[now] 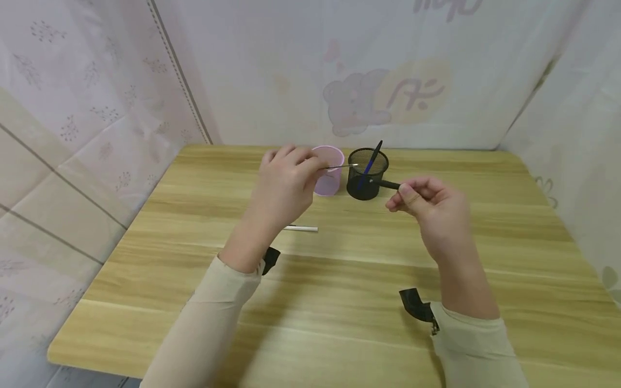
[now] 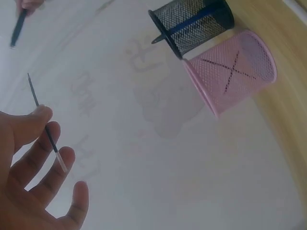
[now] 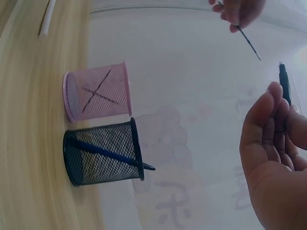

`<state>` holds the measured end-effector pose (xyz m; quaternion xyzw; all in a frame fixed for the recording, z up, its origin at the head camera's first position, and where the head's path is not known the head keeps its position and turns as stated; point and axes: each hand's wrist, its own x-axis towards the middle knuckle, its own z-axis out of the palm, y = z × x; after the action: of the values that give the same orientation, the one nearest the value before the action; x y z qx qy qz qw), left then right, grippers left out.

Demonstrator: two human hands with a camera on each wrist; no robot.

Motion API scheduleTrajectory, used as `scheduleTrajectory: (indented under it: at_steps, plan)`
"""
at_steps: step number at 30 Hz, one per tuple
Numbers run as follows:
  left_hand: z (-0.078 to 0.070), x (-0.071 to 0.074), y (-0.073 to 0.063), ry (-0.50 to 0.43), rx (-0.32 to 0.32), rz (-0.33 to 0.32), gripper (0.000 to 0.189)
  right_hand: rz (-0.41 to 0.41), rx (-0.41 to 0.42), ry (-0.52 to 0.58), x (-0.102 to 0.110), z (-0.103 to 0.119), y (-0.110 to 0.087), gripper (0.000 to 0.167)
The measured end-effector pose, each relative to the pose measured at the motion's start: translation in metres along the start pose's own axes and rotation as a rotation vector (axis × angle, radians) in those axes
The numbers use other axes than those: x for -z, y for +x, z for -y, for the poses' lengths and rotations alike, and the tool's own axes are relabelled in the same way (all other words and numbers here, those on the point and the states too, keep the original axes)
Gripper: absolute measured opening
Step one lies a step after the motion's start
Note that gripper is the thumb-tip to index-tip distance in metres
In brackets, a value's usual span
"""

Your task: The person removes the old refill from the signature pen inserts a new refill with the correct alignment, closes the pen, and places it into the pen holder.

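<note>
the left hand (image 1: 287,180) pinches a thin dark refill (image 1: 342,166) between thumb and forefinger, and the right hand (image 1: 439,213) pinches a black pen barrel (image 1: 386,184) between thumb and fingers. both are held in the air above the desk (image 1: 339,318), apart from each other, the refill to the left with one end towards the barrel.

beyond the hands, at the far part of the desk, a pink mesh cup (image 1: 327,187) stands upright just beside a black mesh cup (image 1: 367,194). a blue pen (image 1: 372,160) leans in the black one, its dark end above the rim; the right wrist view shows its length through the mesh, down near the base.

the head view hides the rear of the refill behind the left hand, but the left wrist view shows its pale, clear end lying by the other fingers, which are loosely bent. both wrist views show two dark lines crossing on the pink cup; whether they lie inside or on the wall, i can't tell. a white stick (image 1: 302,229) lies on the desk, partly covered by the left forearm in the head view.
</note>
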<state>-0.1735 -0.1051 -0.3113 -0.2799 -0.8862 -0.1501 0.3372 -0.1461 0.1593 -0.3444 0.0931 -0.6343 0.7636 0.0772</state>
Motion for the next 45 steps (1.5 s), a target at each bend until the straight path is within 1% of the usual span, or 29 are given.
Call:
scheduleTrajectory:
  at_steps: [3,4,6,9,12,16,19,21,24,26,28,32,35,39,45]
  plan:
    - [0.005,0.001,0.003,-0.014,0.026,0.013,0.013,-0.006,0.0,0.224,0.002,0.0,0.0,0.007]
    - [0.006,0.0,0.004,-0.016,0.036,0.028,0.014,-0.006,-0.003,0.275,0.003,0.0,0.0,0.006]
    - [0.008,-0.002,0.005,-0.007,0.062,0.079,0.014,-0.006,-0.004,0.323,0.003,0.001,-0.001,0.006]
    - [0.011,-0.012,0.008,0.013,0.11,0.188,0.014,-0.009,-0.005,0.325,0.003,0.002,-0.002,0.006]
    - [0.012,-0.029,0.01,0.044,0.132,0.31,0.014,-0.01,-0.002,0.308,0.003,0.002,-0.004,0.006]
    - [0.01,-0.06,0.011,0.117,0.108,0.465,0.015,-0.006,0.011,0.273,0.002,0.002,-0.005,0.007]
    - [0.01,-0.086,0.011,0.193,0.076,0.559,0.015,-0.004,0.014,0.26,0.003,0.003,-0.005,0.007]
    - [0.011,-0.102,0.009,0.242,0.052,0.605,0.016,-0.004,0.012,0.257,0.004,0.003,-0.006,0.006]
    - [0.012,-0.12,0.005,0.305,-0.005,0.645,0.019,-0.001,0.013,0.245,0.005,0.004,-0.006,0.006]
    - [0.011,-0.128,0.002,0.335,-0.048,0.667,0.02,0.004,0.015,0.237,0.006,0.004,-0.006,0.006]
    - [0.01,-0.135,0.0,0.367,-0.088,0.69,0.02,0.007,0.019,0.233,0.006,0.004,-0.006,0.006]
    - [0.008,-0.144,-0.001,0.421,-0.133,0.763,0.019,0.014,0.022,0.217,0.008,0.004,-0.006,0.006]
    - [0.006,-0.147,0.001,0.438,-0.151,0.786,0.021,0.02,0.028,0.204,0.008,0.005,-0.006,0.006]
    - [0.004,-0.151,0.005,0.415,-0.17,0.798,0.021,0.022,0.033,0.205,0.01,0.005,-0.006,0.008]
    - [0.003,-0.155,0.009,0.394,-0.156,0.855,0.021,0.027,0.023,0.189,0.013,0.007,-0.007,0.006]
